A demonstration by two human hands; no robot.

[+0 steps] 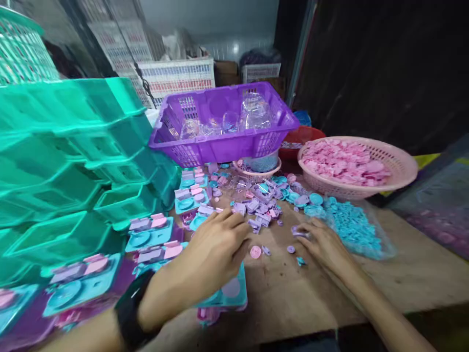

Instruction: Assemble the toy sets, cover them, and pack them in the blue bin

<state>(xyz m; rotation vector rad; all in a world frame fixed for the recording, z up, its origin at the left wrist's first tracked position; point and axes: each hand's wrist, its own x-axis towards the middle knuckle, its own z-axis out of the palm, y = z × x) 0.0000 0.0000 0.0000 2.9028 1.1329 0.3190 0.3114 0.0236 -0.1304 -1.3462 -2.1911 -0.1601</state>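
Two hands, left hand (216,244) fingers loosely curled over teal tray (230,293), right hand (322,244) fingers pinching lilac piece (298,232), bare table (366,278) rightward.

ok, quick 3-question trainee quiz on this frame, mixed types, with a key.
1. True or false: the purple basket holds pink pieces.
2. Multiple choice: the pile of blue pieces lies nearest to which hand? A) left hand B) right hand C) neither, it sits in the green stacked bins
3. Fill in: the round basket at the right is filled with ____ pieces.

Key:
1. False. It holds clear plastic pieces.
2. B. The pile sits on the table just past the right hand.
3. Pink.
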